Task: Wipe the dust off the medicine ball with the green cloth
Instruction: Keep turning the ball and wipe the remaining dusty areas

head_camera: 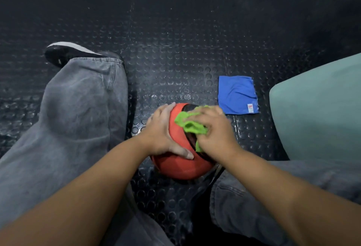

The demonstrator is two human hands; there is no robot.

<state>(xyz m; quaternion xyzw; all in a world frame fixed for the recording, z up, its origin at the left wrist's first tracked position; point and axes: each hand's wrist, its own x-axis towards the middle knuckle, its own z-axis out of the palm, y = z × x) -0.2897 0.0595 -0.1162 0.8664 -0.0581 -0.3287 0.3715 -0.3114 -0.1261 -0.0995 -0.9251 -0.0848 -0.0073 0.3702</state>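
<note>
A person sitting on a black rubber floor (175,50) studded with raised round dots works on a round red-orange medicine ball (181,167) with a dark band, which rests on the floor in the lower centre of the frame, between the person's legs.

The left hand (166,134) lies over the ball's left side. Its fingers are spread and nearly straight across the curved surface and its thumb stretches along the near side, so it holds nothing and only presses on the ball.

The right hand (214,134) is on top of the ball, towards its right, with its fingers bent down over a crumpled bright green cloth (192,125). It grips the cloth and presses it against the dark band. Folds of the cloth bulge out beside the thumb, and the fingertips are slightly blurred.

Just beyond the ball, right of centre, a square blue cloth (237,95) with a small white label at one corner lies flat on the floor, near the ball but not touching it. A pale teal padded cushion (320,109) fills the right edge.

On the left, a bent leg in faded grey jeans (78,109) ends in a black shoe with a white sole (66,52) at the upper left. The other grey-clad leg (254,197) crosses the lower right.
</note>
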